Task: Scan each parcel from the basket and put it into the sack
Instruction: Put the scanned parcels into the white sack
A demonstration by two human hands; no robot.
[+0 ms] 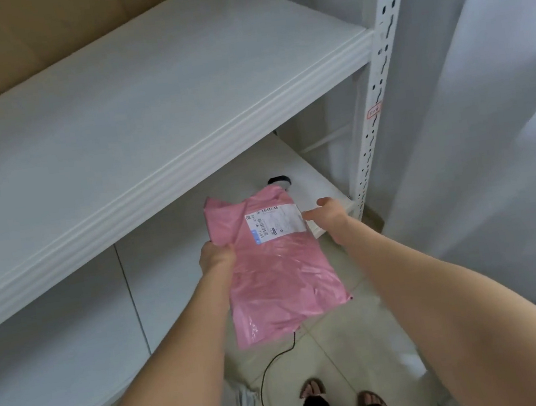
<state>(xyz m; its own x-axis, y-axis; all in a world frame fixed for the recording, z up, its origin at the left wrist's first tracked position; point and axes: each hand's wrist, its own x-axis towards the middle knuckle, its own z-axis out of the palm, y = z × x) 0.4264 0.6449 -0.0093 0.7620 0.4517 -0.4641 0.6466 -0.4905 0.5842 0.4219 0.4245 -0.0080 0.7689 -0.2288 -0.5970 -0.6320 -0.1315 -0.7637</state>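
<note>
Pink parcel [279,269] in our hands, label [277,222] up, just before the dark scanner head [279,180].
Our left hand [217,255] grips its left edge; our right hand [328,218] is at the label's right side, and we cannot tell if it pinches. The glossy film may slip from one grip, or its wrinkles may spoil the scan. White metal shelves [179,112]; pale tiled floor [346,345] with a black cable [268,369].

Pink parcel [279,269], white barcoded label [276,224], white shelf [146,116], black cable [268,373].
</note>
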